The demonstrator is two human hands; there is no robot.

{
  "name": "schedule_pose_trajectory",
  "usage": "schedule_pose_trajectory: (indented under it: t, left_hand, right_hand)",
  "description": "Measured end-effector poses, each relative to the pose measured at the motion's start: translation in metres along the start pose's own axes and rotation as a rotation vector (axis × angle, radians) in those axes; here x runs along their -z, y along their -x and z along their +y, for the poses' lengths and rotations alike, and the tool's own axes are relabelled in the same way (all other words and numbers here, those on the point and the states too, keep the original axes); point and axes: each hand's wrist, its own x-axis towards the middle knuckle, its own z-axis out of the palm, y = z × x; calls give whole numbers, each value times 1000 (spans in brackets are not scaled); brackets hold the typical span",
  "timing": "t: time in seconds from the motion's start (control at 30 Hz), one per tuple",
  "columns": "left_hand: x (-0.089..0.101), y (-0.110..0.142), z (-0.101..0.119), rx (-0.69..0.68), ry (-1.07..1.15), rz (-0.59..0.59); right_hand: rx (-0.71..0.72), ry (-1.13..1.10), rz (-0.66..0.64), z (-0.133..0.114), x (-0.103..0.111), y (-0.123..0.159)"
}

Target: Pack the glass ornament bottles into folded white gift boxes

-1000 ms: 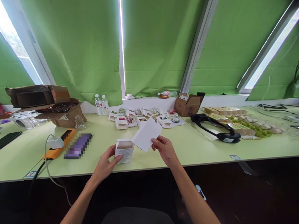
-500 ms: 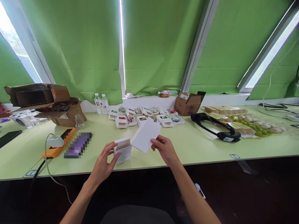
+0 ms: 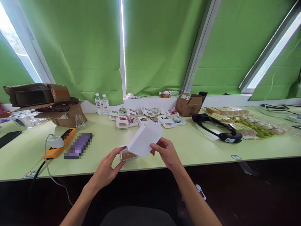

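Note:
My left hand (image 3: 107, 169) grips a small white box (image 3: 125, 154) near the front edge of the pale green table (image 3: 199, 147); the box is tipped so its open brown inside faces me. My right hand (image 3: 166, 152) pinches the lower corner of a white card sleeve (image 3: 144, 139), which slants over the box and partly covers it. Both hands hover just above the tabletop.
Several small white boxes and round ornaments (image 3: 145, 119) lie further back. To the left are an orange device (image 3: 60, 144) with a white cable, a blurred purple item (image 3: 78, 146), cardboard boxes (image 3: 44, 103) and two water bottles (image 3: 102, 105). A black headset (image 3: 217, 128) and green items (image 3: 254, 127) lie right.
My left hand has tipped the white box from upright onto its side, open end toward me. The white sleeve in my right hand has moved left over the box.

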Motion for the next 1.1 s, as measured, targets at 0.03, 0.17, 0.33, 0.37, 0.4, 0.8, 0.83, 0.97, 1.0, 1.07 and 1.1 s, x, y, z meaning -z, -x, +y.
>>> schedule_pose_trajectory:
  t: [0.03, 0.17, 0.33, 0.37, 0.4, 0.8, 0.83, 0.97, 1.0, 1.07, 1.1]
  left_hand:
    - [0, 0, -1, 10, 8, -15]
    - [-2, 2, -6, 60, 40, -58]
    - [-3, 2, -11, 74, 55, -71]
    - [-3, 2, -11, 71, 53, -72]
    - [-3, 2, -11, 63, 53, -71]
    - [-6, 2, -8, 49, 37, -53]
    - [-6, 2, -8, 44, 42, -54]
    - [-6, 1, -8, 33, 38, -40]
    - [-6, 1, -8, 31, 35, -37]
    - [-6, 1, -8, 30, 33, -41]
    - [-5, 1, -8, 32, 32, -43]
  right_hand:
    - [1, -4, 1, 0, -1, 0]
    - [9, -9, -1, -1, -6, 4]
    - [52, -27, -14, -3, -15, 10]
    - [52, -25, -19, -3, -17, 11]
    - [50, -22, -27, -3, -19, 11]
    - [9, -21, -21, -2, -26, 15]
    - [7, -18, -26, -2, -26, 15]
    - [-7, 29, -45, 0, -27, 15]
    - [-8, 40, -44, 0, -28, 15]
    - [-10, 51, -43, 0, -28, 15]
    - [-11, 54, -43, 0, -28, 15]
